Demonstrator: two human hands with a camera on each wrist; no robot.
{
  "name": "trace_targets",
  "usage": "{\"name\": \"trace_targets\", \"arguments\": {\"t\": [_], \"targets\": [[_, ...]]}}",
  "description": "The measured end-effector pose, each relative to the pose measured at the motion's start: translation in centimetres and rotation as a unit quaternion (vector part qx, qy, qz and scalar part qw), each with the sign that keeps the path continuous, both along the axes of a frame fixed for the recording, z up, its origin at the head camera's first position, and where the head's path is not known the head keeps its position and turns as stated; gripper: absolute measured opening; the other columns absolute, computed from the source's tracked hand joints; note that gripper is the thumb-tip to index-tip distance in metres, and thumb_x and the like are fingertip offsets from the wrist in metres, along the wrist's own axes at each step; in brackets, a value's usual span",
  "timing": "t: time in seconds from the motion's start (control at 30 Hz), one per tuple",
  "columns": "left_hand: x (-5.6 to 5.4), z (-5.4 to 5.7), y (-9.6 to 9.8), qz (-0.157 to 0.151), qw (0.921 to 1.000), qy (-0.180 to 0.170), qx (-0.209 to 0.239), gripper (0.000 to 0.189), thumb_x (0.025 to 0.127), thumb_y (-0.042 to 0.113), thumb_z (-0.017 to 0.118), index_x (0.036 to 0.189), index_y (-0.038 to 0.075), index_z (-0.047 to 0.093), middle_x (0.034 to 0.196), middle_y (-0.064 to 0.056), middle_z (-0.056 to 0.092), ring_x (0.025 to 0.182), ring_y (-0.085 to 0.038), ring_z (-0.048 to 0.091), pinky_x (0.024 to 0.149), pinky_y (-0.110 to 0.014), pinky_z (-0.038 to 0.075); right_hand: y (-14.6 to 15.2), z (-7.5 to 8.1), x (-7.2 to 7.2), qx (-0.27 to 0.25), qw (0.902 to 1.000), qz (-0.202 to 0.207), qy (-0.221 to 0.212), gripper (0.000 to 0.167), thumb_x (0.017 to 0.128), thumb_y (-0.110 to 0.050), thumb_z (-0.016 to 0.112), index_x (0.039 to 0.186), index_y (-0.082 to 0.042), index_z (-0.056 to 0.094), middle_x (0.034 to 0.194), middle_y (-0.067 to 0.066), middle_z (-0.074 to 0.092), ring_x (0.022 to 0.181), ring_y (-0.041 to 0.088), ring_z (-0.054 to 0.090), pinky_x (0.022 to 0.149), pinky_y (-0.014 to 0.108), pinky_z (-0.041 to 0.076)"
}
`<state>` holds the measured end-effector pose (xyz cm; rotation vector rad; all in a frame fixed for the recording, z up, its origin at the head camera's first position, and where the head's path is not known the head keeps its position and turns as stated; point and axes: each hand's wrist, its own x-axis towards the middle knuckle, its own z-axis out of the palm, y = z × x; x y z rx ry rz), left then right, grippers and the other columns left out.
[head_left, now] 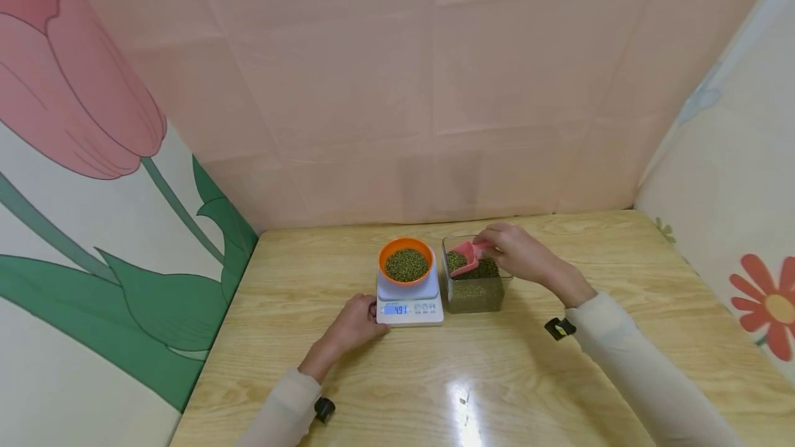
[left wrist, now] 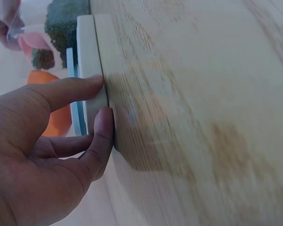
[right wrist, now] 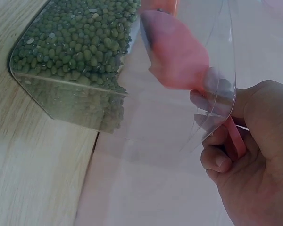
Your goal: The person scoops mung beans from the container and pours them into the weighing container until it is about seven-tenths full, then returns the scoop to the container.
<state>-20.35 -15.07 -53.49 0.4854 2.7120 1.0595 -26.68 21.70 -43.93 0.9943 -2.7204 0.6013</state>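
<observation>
My left hand (head_left: 357, 323) holds the front left corner of a white kitchen scale (head_left: 410, 316), thumb and fingers against its edge in the left wrist view. An orange bowl (head_left: 383, 270) stands on the scale, with green mung beans (head_left: 406, 265) in it. The display (head_left: 396, 310) appears to read 491. Over a clear box (head_left: 475, 302) of mung beans, my right hand (head_left: 518, 252) grips a pink scoop (head_left: 467, 259) by its handle. The scoop is tilted inside the box's upper part, with beans at its mouth; the right wrist view shows it through the clear wall.
The box stands close to the scale's right side on a wooden table (head_left: 298, 274). A pink covering (head_left: 373, 123) hangs behind the table, and painted walls stand left and right. Light glares off the tabletop near the front.
</observation>
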Motion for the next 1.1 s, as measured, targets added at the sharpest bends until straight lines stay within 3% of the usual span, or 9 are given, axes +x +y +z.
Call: {"name": "trace_targets", "arguments": {"t": [0.73,1.1], "targets": [[0.1,0.2,0.0,0.006,1.0,-0.007,0.002,0.042,0.088,0.013,0.088,0.122,-0.003,0.071,0.097,-0.009,0.062,0.089,-0.018,0.05,0.069,-0.025,0.043,1.2,-0.4,0.4,-0.022,0.9993,-0.024,-0.02,0.021,0.102,-0.013,0.071,0.12,-0.003,0.075,0.12,0.017,0.075,0.112,0.037,0.072,0.096,0.055,0.057],[0.1,0.2,0.0,0.009,0.9999,-0.01,0.003,0.042,0.087,0.012,0.088,0.122,-0.004,0.07,0.096,-0.009,0.061,0.088,-0.019,0.05,0.069,-0.025,0.043,1.5,-0.5,0.5,-0.042,0.9983,-0.034,-0.024,0.021,0.102,-0.014,0.071,0.12,-0.003,0.074,0.117,0.016,0.074,0.108,0.034,0.072,0.092,0.053,0.058]]}}
